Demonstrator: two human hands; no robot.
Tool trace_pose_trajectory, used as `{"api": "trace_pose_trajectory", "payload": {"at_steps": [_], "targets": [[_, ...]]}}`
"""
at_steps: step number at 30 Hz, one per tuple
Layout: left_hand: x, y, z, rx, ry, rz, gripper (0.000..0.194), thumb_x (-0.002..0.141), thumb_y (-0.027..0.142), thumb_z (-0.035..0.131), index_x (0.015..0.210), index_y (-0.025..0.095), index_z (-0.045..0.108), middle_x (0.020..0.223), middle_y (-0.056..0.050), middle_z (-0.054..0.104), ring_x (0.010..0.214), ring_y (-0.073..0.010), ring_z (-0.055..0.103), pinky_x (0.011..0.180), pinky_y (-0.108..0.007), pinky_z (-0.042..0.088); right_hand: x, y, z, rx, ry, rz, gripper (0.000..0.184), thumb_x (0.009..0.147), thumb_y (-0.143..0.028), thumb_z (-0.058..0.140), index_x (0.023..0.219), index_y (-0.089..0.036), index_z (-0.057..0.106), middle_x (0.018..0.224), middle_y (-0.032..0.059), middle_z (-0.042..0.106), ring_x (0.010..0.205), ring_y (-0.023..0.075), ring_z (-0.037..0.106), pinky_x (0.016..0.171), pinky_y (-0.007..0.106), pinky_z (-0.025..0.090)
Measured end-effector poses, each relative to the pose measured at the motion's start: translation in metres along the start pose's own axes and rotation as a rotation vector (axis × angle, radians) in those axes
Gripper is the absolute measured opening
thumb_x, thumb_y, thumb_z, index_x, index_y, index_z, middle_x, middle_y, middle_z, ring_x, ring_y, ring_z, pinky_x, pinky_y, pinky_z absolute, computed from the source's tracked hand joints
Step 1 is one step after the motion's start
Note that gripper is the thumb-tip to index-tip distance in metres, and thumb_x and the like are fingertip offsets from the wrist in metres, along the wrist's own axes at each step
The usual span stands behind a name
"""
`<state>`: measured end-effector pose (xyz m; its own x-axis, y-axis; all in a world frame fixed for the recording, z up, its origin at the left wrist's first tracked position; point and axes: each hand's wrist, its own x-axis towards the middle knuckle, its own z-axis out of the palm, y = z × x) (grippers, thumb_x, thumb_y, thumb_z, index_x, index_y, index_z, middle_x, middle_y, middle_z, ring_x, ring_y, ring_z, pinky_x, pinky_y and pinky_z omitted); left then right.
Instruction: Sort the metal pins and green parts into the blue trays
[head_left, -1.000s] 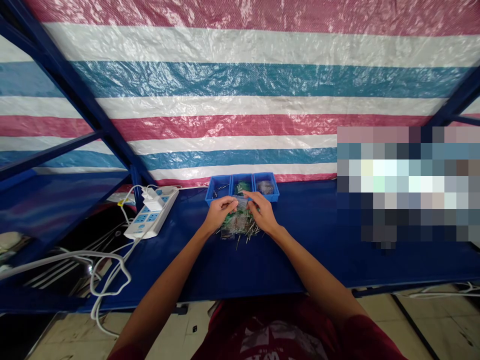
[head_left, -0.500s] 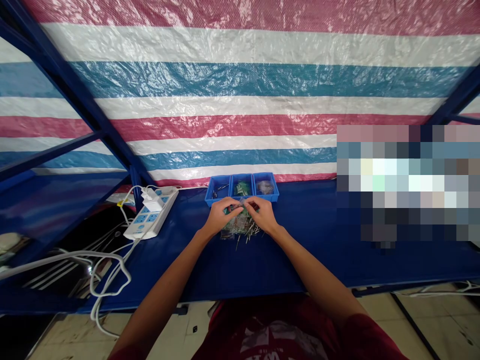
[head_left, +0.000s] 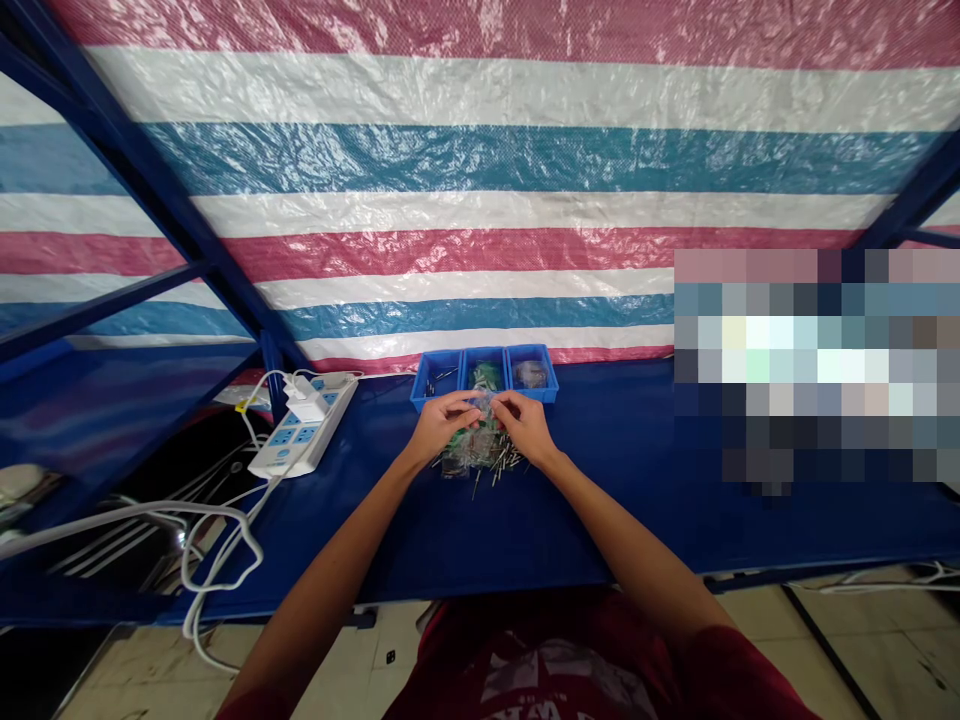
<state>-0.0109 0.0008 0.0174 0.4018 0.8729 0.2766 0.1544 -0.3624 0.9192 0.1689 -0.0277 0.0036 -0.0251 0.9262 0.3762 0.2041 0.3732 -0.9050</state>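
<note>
Between my two hands is a small clear plastic bag (head_left: pixel 486 404), pinched at its sides. My left hand (head_left: pixel 442 428) has thumb and fingers closed on its left side. On the opposite side, my right hand (head_left: pixel 525 425) grips it with thumb and forefinger. Below them lies a mixed pile of small clear and greenish packets (head_left: pixel 474 452) and thin metal pins or bits (head_left: pixel 507 458). Just beyond my fingers stand three joined blue bins: the left bin (head_left: pixel 436 360) holds a few metal bits, the middle one greenish packets (head_left: pixel 486 376), the right one clear packets (head_left: pixel 531 374).
A white power strip (head_left: pixel 289 455) with a plugged-in white adapter (head_left: pixel 306 400) lies to the left, its white cables (head_left: pixel 217 560) looping over the table edge. Blue frame posts (head_left: pixel 150 200) and a striped plastic sheet (head_left: pixel 480 260) stand behind. A blurred-out patch covers the right.
My fingertips have drawn slightly apart, and more of the clear bag shows between them. The bins and the pile look unchanged.
</note>
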Motion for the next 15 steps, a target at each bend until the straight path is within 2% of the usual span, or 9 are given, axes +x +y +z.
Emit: {"api": "trace_pose_trajectory", "payload": {"at_steps": [6,15], "targets": [[-0.0014,0.0031,-0.0005,-0.028,0.000,-0.020,0.054,0.077,0.043,0.071,0.120,0.012,0.061,0.078,-0.008,0.074,0.063,-0.0181,0.067,0.062,-0.028,0.055,0.0012,-0.0015,0.0011,0.141,0.009,0.084,0.028,0.081,-0.047,0.056,0.075,-0.020,0.057,0.059,-0.0024,0.056,0.051,0.0130,0.052,0.054,0.026,0.045],[-0.0009,0.0035,-0.0011,-0.031,-0.003,-0.001,0.044,0.080,0.039,0.068,0.115,0.012,0.064,0.072,-0.006,0.073,0.061,-0.0179,0.066,0.060,-0.028,0.054,0.0029,0.0009,0.0012,0.225,-0.023,0.133,0.030,0.080,-0.050,0.059,0.073,-0.020,0.058,0.060,-0.0013,0.060,0.050,0.0127,0.053,0.052,0.026,0.047]]}}
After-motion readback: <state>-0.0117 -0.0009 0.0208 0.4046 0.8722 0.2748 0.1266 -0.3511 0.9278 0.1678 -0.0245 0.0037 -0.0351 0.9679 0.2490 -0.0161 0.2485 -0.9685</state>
